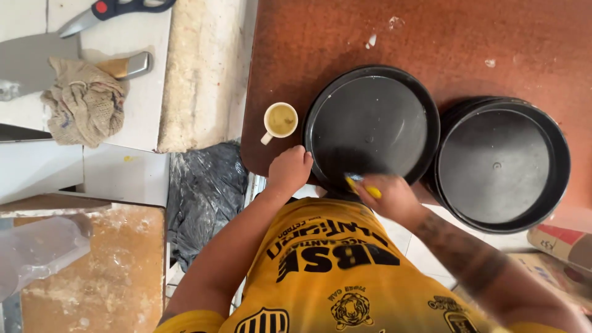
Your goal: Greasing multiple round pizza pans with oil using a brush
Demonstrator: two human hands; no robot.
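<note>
A round black pan (370,123) lies on the brown tabletop (320,37) right in front of me. My left hand (288,170) is curled against the pan's near-left rim and steadies it. My right hand (387,196) is at the near rim, closed on a small yellow tool (372,192) whose bluish tip (353,177) rests inside the pan; it is blurred, so its kind is unclear. A small white cup (280,121) of yellowish liquid stands just left of the pan, above my left hand.
Stacked black pans (501,165) sit to the right, touching the first pan. On the white counter at left lie a crumpled cloth (83,102), scissors (111,9) and a wooden-handled scraper (126,66). Black plastic sheeting (206,185) fills the gap below.
</note>
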